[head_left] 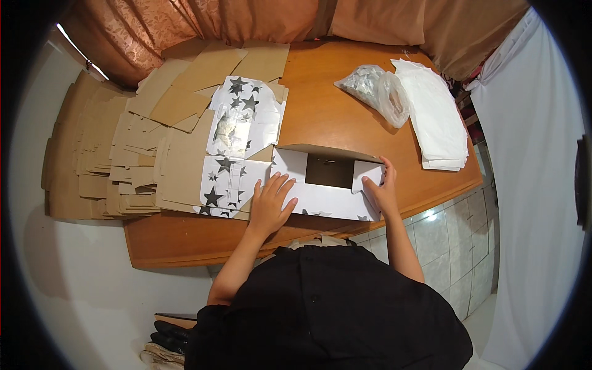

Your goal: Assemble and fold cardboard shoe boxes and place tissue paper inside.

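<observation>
In front of me on the table is a white cardboard box [330, 200] with black stars, its brown inside showing through a dark opening. White flaps stand folded in at its left and right ends. My left hand [270, 202] rests on the box's left end, its fingers spread over the white card. At the other end, my right hand [383, 190] grips the box, thumb on the right flap and fingers around the outer edge. Beside the left hand lies a flat, star-printed cardboard sheet [216, 191], partly under a similar piece with a shiny patch [233, 132].
Stacks of flat brown cardboard [92, 154] cover the table's left side. At the back right are a clear plastic bag [376, 92] of small greyish pieces and a pile of white sheets [431, 117]. The wooden table's [314, 80] front edge runs close to my body.
</observation>
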The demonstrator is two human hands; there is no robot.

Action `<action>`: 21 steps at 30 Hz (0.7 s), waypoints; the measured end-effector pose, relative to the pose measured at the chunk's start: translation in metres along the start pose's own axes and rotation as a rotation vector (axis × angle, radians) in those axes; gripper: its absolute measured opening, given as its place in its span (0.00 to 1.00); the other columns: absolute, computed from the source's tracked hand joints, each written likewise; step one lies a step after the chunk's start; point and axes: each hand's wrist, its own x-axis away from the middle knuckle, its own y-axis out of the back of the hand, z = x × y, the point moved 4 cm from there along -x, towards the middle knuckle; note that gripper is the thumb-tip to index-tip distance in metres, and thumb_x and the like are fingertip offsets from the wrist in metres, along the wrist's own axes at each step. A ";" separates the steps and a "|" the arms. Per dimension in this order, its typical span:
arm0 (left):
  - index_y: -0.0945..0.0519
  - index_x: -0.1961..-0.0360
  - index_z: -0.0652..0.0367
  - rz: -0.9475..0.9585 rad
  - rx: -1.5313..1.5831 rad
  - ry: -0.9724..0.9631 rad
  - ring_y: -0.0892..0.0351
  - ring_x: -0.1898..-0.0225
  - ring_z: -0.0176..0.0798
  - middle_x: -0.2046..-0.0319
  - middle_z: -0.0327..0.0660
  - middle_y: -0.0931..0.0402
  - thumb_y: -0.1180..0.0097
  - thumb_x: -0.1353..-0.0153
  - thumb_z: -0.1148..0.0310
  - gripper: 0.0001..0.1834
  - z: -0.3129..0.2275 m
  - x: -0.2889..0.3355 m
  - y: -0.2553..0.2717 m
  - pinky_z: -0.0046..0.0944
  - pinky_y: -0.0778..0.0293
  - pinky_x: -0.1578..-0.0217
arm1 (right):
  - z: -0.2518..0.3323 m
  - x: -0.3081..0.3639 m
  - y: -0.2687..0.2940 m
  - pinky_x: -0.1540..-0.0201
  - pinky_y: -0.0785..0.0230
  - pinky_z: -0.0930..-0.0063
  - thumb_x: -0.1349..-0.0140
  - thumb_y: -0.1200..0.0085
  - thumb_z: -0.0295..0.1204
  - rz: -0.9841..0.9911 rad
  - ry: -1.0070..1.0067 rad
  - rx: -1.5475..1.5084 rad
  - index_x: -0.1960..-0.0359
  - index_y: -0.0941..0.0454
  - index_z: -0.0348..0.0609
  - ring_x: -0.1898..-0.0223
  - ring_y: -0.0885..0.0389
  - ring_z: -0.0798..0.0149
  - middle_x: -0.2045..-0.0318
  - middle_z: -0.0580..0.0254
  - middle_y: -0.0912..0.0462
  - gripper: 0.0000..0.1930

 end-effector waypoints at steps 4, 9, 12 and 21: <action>0.30 0.46 0.55 -0.071 0.157 0.048 0.37 0.41 0.47 0.45 0.46 0.33 0.48 0.42 0.59 0.23 0.000 -0.001 0.001 0.60 0.46 0.43 | 0.001 -0.001 -0.001 0.40 0.46 0.62 0.55 0.36 0.27 -0.054 0.106 0.150 0.40 0.41 0.46 0.44 0.38 0.52 0.47 0.51 0.38 0.37; 0.31 0.44 0.57 -0.208 0.330 0.176 0.38 0.42 0.54 0.45 0.51 0.36 0.48 0.42 0.62 0.24 0.006 -0.007 0.004 0.48 0.40 0.44 | 0.011 0.004 -0.004 0.40 0.46 0.61 0.57 0.37 0.24 -0.073 0.139 0.221 0.42 0.40 0.45 0.44 0.38 0.50 0.47 0.50 0.37 0.37; 0.33 0.43 0.59 -0.191 0.360 0.191 0.39 0.42 0.55 0.43 0.52 0.38 0.49 0.40 0.62 0.25 0.013 -0.014 0.004 0.45 0.40 0.43 | 0.010 0.003 -0.003 0.40 0.46 0.63 0.56 0.40 0.24 -0.055 0.141 0.212 0.45 0.36 0.44 0.43 0.38 0.51 0.46 0.51 0.37 0.32; 0.41 0.38 0.58 -0.184 0.320 0.172 0.43 0.39 0.57 0.39 0.54 0.45 0.43 0.44 0.57 0.36 0.013 -0.044 0.004 0.48 0.44 0.40 | 0.004 0.007 0.002 0.42 0.43 0.64 0.51 0.41 0.32 -0.034 0.091 -0.018 0.57 0.26 0.38 0.42 0.39 0.50 0.45 0.46 0.37 0.19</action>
